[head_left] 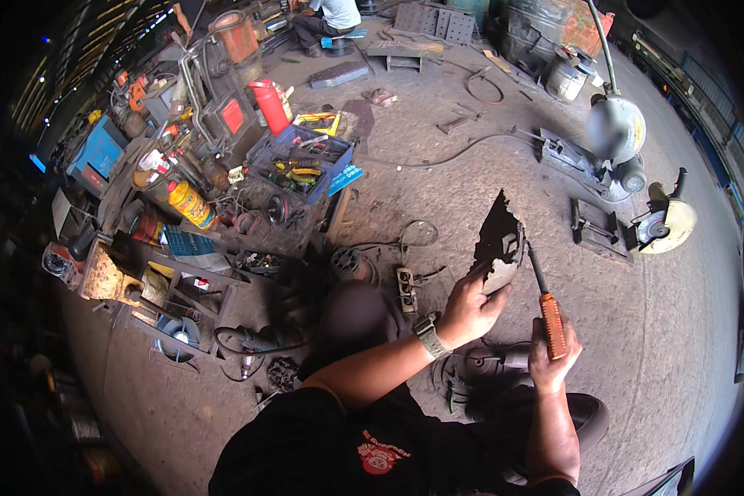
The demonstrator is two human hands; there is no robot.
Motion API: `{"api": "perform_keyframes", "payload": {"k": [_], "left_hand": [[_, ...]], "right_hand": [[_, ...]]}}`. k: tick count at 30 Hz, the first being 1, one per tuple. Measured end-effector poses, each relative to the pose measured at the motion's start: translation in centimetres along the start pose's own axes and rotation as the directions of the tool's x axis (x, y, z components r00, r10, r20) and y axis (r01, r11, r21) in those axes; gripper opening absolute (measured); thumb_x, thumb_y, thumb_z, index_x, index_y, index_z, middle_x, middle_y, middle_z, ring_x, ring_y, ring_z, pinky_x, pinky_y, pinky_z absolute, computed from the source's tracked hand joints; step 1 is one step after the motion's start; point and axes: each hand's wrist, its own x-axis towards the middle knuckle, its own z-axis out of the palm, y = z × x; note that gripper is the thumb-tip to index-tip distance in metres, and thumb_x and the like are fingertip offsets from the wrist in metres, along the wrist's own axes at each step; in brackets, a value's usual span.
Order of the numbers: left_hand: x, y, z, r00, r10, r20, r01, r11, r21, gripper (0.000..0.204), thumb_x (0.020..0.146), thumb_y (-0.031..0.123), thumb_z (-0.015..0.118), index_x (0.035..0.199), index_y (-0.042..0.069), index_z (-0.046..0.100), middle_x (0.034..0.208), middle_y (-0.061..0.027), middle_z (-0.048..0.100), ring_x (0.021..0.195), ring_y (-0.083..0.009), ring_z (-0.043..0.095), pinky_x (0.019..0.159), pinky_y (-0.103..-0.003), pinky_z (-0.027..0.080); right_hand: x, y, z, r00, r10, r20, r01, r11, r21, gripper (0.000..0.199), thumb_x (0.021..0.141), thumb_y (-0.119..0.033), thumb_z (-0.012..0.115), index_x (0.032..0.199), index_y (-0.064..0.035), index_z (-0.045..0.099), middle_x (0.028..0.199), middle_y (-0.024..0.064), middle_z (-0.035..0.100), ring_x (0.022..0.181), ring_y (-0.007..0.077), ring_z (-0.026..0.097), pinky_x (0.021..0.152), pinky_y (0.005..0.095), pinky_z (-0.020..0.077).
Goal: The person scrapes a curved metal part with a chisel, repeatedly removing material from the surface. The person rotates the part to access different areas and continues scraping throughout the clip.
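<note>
My left hand [471, 312], a watch on its wrist, is closed around the lower end of a dark, jagged-edged metal piece [496, 231]. A lighter, worn patch shows on the piece near my fingers. In my right hand [551, 357] is an orange-handled tool [553, 324] with a slim dark shaft, held upright. Its tip is close beside the right edge of the metal piece; whether they touch I cannot tell. Below my hands, near my legs, lies a dark power tool [492, 357], partly in shadow.
On the floor ahead is a power strip [406, 289] with cables. To the left, a blue crate [306, 157] of hand tools, a yellow bottle [192, 205] and a red flask [269, 106] crowd together. A cut-off saw [668, 227] stands right. Another person [331, 21] sits far back.
</note>
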Motion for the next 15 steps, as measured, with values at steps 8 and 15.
{"api": "perform_keyframes", "payload": {"k": [8, 15], "left_hand": [[0.1, -1.4, 0.2, 0.994, -0.109, -0.013, 0.109, 0.993, -0.049, 0.021, 0.094, 0.005, 0.068, 0.114, -0.001, 0.066, 0.102, -0.0121, 0.075, 0.091, -0.0181, 0.071, 0.082, -0.033, 0.055], [0.1, -2.7, 0.4, 0.974, -0.225, 0.018, 0.226, 0.973, -0.051, 0.023, 0.095, 0.007, 0.068, 0.116, -0.001, 0.066, 0.106, -0.0131, 0.075, 0.095, -0.0184, 0.072, 0.085, -0.033, 0.055]], "right_hand": [[-1.0, 1.8, -0.2, 0.992, 0.128, -0.001, -0.127, 0.989, 0.072, 0.034, 0.087, -0.005, 0.073, 0.118, 0.0065, 0.066, 0.095, 0.0159, 0.073, 0.081, 0.0242, 0.072, 0.075, 0.0347, 0.0554], [-1.4, 3.5, 0.6, 0.96, 0.281, -0.004, -0.272, 0.933, 0.236, 0.03, 0.09, -0.006, 0.071, 0.116, 0.0067, 0.066, 0.089, 0.0091, 0.069, 0.076, 0.0145, 0.064, 0.072, 0.0297, 0.0521]]}}
